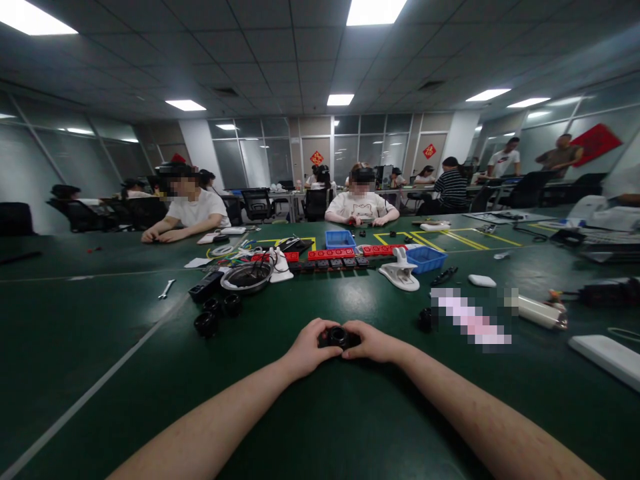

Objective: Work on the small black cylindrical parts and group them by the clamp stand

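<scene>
Between my two hands, on the green table in front of me, is a black round part with a ring-shaped opening on top. My left hand is closed around its left side, thumb in front and fingers behind. From the right, my right hand grips the same part, its fingertips near those of the left. What lies under the fingers is hidden. Several similar black round parts stand in a group to the left. One more black part sits to the right.
Ahead lie red and black power strips, blue bins, a metal-rimmed dish and a white clip stand. A wrench is at left. A cream cylinder and a white slab lie right. Two people sit across the table.
</scene>
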Demonstrator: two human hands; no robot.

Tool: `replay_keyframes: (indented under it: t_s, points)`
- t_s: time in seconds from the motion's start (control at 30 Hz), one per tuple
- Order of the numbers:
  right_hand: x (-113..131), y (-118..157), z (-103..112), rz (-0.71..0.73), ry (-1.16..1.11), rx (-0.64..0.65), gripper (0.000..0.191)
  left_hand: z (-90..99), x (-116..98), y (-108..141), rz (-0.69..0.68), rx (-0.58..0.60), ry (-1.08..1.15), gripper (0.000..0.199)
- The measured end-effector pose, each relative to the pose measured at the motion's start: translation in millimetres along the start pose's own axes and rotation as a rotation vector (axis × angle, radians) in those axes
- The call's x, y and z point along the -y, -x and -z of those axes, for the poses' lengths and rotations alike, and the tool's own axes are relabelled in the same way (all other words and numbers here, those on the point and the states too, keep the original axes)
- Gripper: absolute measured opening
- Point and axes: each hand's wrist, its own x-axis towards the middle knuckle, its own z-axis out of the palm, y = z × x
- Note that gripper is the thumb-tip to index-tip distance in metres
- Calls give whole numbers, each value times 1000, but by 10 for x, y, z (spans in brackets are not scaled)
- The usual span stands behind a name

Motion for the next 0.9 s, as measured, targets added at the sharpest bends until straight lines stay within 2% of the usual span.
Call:
replay_keyframes:
  t_s: [0.13, 0.27, 0.37, 0.43, 0.53, 0.7, 0.8, 0.9]
  points:
    - [-7, -22, -82, -94, 95, -82, 33, -79, 1, 11, 80, -89, -9, 39]
    - [39, -48, -232, -204, 301, -257, 39, -120, -33, 26, 127, -181, -16, 37]
    - [84, -51, -288, -217, 404, -323, 43, -98, -60, 31, 115, -179, -15, 35]
    - [96, -36, -259, -165, 369, -288, 51, -65, -65, 34, 80, -136, -13, 35]
    - [78, 4, -140, -52, 238, -159, 60, -12, -62, 40, 3, -40, -4, 37]
    - [44, 43, 27, 19, 29, 19, 40, 32, -52, 46, -40, 29, 3, 40]
    - [46, 38, 53, 51, -34, 58, 27, 32, -46, 43, -31, 31, 5, 42]
    - [48, 33, 72, 56, -44, 75, 24, 25, -37, 34, -28, 31, 15, 42]
